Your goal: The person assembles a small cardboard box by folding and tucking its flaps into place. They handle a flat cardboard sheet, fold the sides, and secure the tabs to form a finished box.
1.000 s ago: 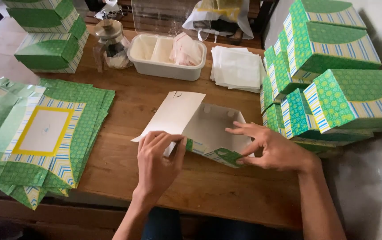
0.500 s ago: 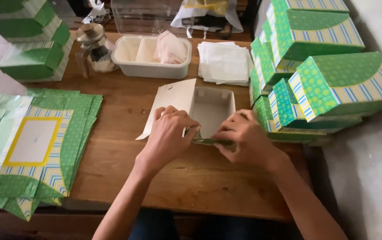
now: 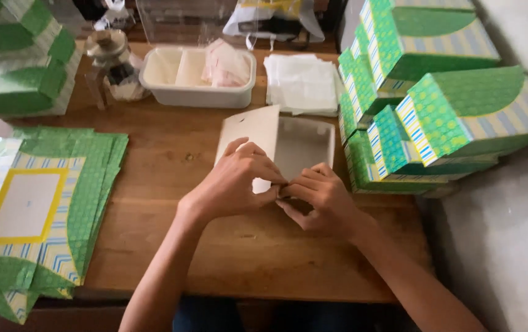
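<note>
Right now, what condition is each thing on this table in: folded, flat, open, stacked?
Half-folded box: partly assembled, open on top, flap raised at its left.
Left hand: pinching the box's near edge.
Right hand: pinching the same edge, fingertips meeting the left's.
Flat box blanks: unfolded, piled.
Finished green boxes: closed, stacked.
White tray: open, small packets inside.
White sheets: stacked flat.
Glass jar: lid on.

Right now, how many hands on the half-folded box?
2: left hand on its near-left edge by the raised flap, right hand at the near edge of the box; fingertips meet.
</note>
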